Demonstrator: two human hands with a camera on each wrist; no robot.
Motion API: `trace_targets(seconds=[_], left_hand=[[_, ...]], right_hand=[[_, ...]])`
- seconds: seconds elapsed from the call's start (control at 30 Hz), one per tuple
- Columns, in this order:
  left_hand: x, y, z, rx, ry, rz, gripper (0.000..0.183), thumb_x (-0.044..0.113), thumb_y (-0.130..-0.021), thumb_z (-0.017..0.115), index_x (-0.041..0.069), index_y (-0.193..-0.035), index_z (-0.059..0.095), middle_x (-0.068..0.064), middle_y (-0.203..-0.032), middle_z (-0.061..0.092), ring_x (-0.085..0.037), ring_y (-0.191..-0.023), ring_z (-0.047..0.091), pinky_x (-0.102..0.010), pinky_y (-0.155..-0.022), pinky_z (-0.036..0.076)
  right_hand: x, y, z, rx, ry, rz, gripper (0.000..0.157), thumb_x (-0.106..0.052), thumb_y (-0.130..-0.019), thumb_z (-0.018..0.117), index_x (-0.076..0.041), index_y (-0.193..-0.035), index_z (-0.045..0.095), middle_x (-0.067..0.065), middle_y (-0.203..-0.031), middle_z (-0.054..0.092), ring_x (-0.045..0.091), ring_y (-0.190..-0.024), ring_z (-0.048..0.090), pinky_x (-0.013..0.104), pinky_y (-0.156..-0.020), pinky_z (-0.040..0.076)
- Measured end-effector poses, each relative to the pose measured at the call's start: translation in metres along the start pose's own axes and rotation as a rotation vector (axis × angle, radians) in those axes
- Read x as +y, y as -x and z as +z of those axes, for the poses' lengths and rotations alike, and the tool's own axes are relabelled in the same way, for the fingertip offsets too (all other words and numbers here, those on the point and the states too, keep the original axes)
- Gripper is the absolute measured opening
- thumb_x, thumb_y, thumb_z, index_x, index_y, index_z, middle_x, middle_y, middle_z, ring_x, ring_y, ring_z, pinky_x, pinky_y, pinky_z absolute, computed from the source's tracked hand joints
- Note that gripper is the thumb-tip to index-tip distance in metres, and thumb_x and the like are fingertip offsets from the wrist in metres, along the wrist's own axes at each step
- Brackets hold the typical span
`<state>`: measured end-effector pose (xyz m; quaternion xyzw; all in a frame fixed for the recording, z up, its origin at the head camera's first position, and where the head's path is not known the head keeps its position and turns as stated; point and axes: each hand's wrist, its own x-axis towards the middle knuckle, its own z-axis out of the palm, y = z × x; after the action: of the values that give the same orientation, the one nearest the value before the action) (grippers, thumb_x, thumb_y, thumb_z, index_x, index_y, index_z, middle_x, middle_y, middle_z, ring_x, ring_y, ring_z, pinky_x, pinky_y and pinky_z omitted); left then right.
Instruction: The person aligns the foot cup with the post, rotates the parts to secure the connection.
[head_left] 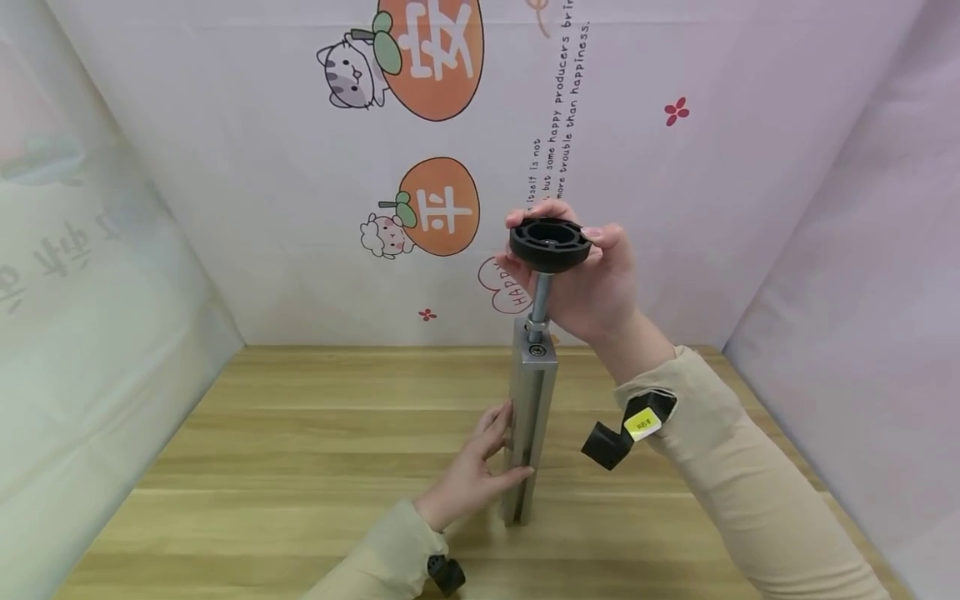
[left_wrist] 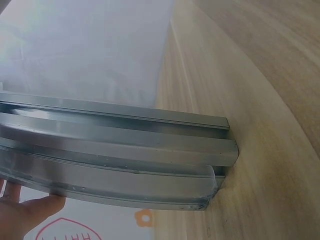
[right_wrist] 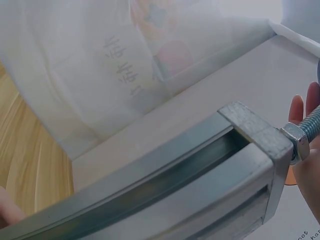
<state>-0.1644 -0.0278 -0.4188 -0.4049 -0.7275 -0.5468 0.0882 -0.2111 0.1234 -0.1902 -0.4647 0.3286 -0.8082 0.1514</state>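
Note:
An aluminium extrusion profile (head_left: 531, 425) stands upright on the wooden table, its lower end meeting the tabletop in the left wrist view. My left hand (head_left: 467, 482) holds it low down, thumb on the near side and fingers around the left side. A metal end plate (right_wrist: 255, 132) caps the top. From it rises a threaded rod (head_left: 542, 296) with a hex nut (right_wrist: 296, 142) close against the plate. On the rod sits a round black levelling foot (head_left: 551, 260), its hollow underside facing up. My right hand (head_left: 600, 287) grips the foot's rim between thumb and fingers.
The wooden table (head_left: 315, 450) reaches back to a printed white cloth wall (head_left: 285, 208). Further cloth walls stand at the left (head_left: 90, 250) and right (head_left: 847, 275). Black wrist cameras are strapped over both sleeves.

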Motion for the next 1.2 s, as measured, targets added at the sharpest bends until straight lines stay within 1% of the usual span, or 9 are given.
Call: trace_targets(seconds=[0.17, 0.37, 0.5, 0.63, 0.77, 0.87, 1.0, 1.07, 1.2], left_hand=[[-0.002, 0.001, 0.001, 0.007, 0.006, -0.001, 0.099, 0.000, -0.086, 0.066, 0.035, -0.151, 0.001, -0.018, -0.141, 0.029, -0.015, -0.121, 0.040, -0.048, -0.099, 0.044], [-0.003, 0.000, 0.001, -0.001, 0.008, 0.014, 0.100, 0.000, -0.086, 0.067, 0.038, -0.150, 0.000, -0.017, -0.140, 0.029, -0.013, -0.120, 0.038, -0.044, -0.099, 0.045], [-0.004, 0.001, 0.002, 0.000, 0.020, 0.032, 0.101, -0.001, -0.085, 0.067, 0.039, -0.150, 0.000, -0.018, -0.139, 0.030, -0.010, -0.119, 0.038, -0.040, -0.097, 0.046], [-0.002, 0.001, 0.001, 0.003, 0.026, 0.030, 0.100, -0.001, -0.085, 0.066, 0.038, -0.150, 0.001, -0.018, -0.139, 0.029, -0.010, -0.120, 0.038, -0.036, -0.097, 0.046], [-0.003, 0.001, 0.001, 0.008, 0.023, 0.025, 0.100, -0.001, -0.085, 0.067, 0.038, -0.150, 0.001, -0.018, -0.139, 0.030, -0.010, -0.123, 0.036, -0.035, -0.098, 0.046], [-0.005, 0.002, 0.001, 0.008, 0.020, 0.028, 0.100, -0.001, -0.085, 0.067, 0.037, -0.151, 0.001, -0.018, -0.139, 0.029, -0.011, -0.122, 0.036, -0.037, -0.098, 0.046], [-0.005, 0.001, -0.001, 0.001, 0.017, 0.032, 0.100, 0.000, -0.085, 0.066, 0.037, -0.151, 0.001, -0.017, -0.139, 0.029, -0.011, -0.116, 0.039, -0.040, -0.097, 0.045], [-0.005, 0.001, -0.002, -0.004, 0.021, 0.029, 0.101, 0.001, -0.085, 0.067, 0.040, -0.150, 0.000, -0.016, -0.139, 0.030, -0.011, -0.111, 0.041, -0.042, -0.098, 0.045], [-0.004, 0.003, -0.003, -0.017, 0.021, 0.027, 0.099, 0.002, -0.086, 0.067, 0.036, -0.151, -0.001, -0.016, -0.139, 0.029, -0.010, -0.107, 0.043, -0.047, -0.101, 0.042]], right_hand=[[0.001, 0.001, -0.003, 0.014, 0.059, -0.005, 0.023, -0.025, -0.080, 0.052, -0.014, -0.096, 0.063, 0.006, -0.110, 0.052, 0.017, -0.100, 0.046, 0.029, -0.093, 0.043], [-0.004, 0.004, -0.007, 0.048, 0.200, -0.009, 0.019, -0.027, -0.082, 0.054, -0.017, -0.095, 0.063, 0.005, -0.116, 0.051, 0.019, -0.112, 0.037, 0.030, -0.095, 0.039], [-0.005, 0.007, -0.010, 0.027, 0.277, -0.029, 0.019, -0.029, -0.086, 0.056, -0.017, -0.099, 0.062, 0.006, -0.121, 0.049, 0.022, -0.116, 0.035, 0.031, -0.096, 0.037], [-0.006, 0.007, -0.014, -0.020, 0.328, -0.072, 0.021, -0.029, -0.089, 0.054, -0.015, -0.103, 0.061, 0.009, -0.124, 0.048, 0.025, -0.119, 0.035, 0.031, -0.097, 0.034], [-0.006, 0.007, -0.015, -0.033, 0.379, -0.099, 0.023, -0.029, -0.091, 0.053, -0.015, -0.105, 0.061, 0.010, -0.126, 0.048, 0.028, -0.123, 0.032, 0.031, -0.096, 0.034], [-0.007, 0.008, -0.014, -0.025, 0.395, -0.115, 0.023, -0.028, -0.091, 0.053, -0.013, -0.106, 0.062, 0.011, -0.126, 0.049, 0.029, -0.123, 0.032, 0.031, -0.095, 0.036], [-0.008, 0.008, -0.010, -0.032, 0.384, -0.131, 0.023, -0.027, -0.092, 0.055, -0.011, -0.107, 0.062, 0.014, -0.127, 0.049, 0.030, -0.123, 0.034, 0.032, -0.094, 0.039], [-0.008, 0.008, -0.009, -0.038, 0.370, -0.129, 0.024, -0.027, -0.091, 0.058, -0.009, -0.107, 0.062, 0.015, -0.127, 0.049, 0.031, -0.122, 0.035, 0.032, -0.094, 0.040], [-0.010, 0.007, -0.009, -0.032, 0.378, -0.122, 0.025, -0.026, -0.089, 0.065, -0.008, -0.106, 0.064, 0.015, -0.126, 0.052, 0.031, -0.122, 0.037, 0.032, -0.095, 0.042]])
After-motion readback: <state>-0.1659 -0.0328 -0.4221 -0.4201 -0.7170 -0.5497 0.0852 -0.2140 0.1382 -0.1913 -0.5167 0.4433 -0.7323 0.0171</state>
